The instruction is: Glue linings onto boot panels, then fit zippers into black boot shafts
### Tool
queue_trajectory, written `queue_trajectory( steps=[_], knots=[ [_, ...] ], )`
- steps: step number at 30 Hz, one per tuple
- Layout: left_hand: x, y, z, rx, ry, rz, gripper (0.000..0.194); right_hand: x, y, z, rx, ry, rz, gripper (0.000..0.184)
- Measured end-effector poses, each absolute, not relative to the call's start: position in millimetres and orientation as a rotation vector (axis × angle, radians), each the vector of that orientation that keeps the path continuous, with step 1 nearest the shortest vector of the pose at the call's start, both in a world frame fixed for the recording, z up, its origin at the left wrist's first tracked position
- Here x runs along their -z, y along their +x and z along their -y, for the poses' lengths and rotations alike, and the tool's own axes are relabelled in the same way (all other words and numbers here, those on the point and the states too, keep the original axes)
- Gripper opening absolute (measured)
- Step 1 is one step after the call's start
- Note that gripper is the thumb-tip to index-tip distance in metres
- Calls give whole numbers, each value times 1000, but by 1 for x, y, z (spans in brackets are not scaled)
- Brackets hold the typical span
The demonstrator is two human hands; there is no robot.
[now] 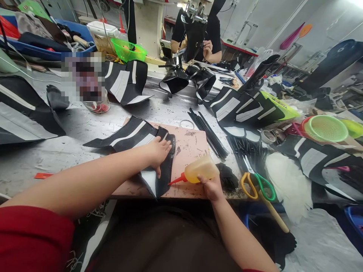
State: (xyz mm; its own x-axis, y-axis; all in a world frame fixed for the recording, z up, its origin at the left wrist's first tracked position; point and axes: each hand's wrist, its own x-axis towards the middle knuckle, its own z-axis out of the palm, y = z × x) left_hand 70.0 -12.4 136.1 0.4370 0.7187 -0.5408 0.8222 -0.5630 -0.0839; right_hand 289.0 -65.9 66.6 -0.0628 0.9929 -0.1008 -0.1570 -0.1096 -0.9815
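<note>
A black leather boot piece (166, 173) with white backing strips lies on a pinkish board (190, 145) in front of me. My left hand (159, 151) rests flat on it, fingers spread toward its right edge. In my right hand (211, 185) is a squeeze glue bottle (202, 169) with yellowish contents, tipped to the left. Its red nozzle meets the right edge of the piece near the lower corner. Right of the board lie a bundle of thin black strips (208, 132) and scissors (256, 181) with orange and green handles.
More boot pieces lie left (25, 113), behind (127, 81) and right (232, 109). Black boots (174, 75) stand at the back, where another person (212, 41) handles a dark boot part. A blue bin (48, 51), a green basket (129, 51) and a round colander (326, 128) border the table.
</note>
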Motion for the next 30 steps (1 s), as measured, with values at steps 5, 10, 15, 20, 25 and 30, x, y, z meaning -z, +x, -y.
queue_trajectory(
  steps=[5, 10, 15, 20, 25, 30],
  knots=[
    [-135, 68, 14, 791, 2539, -1350, 107, -69, 298, 84, -1459, -1108, 1016, 52],
    [-151, 58, 29, 546, 2770, -1418, 88, -84, 322, 93, -1426, -1044, 855, 44],
    [-165, 39, 48, 850, 2251, -1596, 72, -94, 344, 90, -1344, -1020, 688, 37],
    [-171, 23, 75, 799, 2387, -1362, 35, -110, 344, 84, -1360, -842, 651, 41],
    [-182, 2, 85, 716, 2629, -1318, 34, -116, 348, 82, -1386, -753, 683, 41],
    [-181, 18, 67, 549, 2815, -1443, 31, -102, 350, 81, -1371, -782, 656, 39]
  ],
)
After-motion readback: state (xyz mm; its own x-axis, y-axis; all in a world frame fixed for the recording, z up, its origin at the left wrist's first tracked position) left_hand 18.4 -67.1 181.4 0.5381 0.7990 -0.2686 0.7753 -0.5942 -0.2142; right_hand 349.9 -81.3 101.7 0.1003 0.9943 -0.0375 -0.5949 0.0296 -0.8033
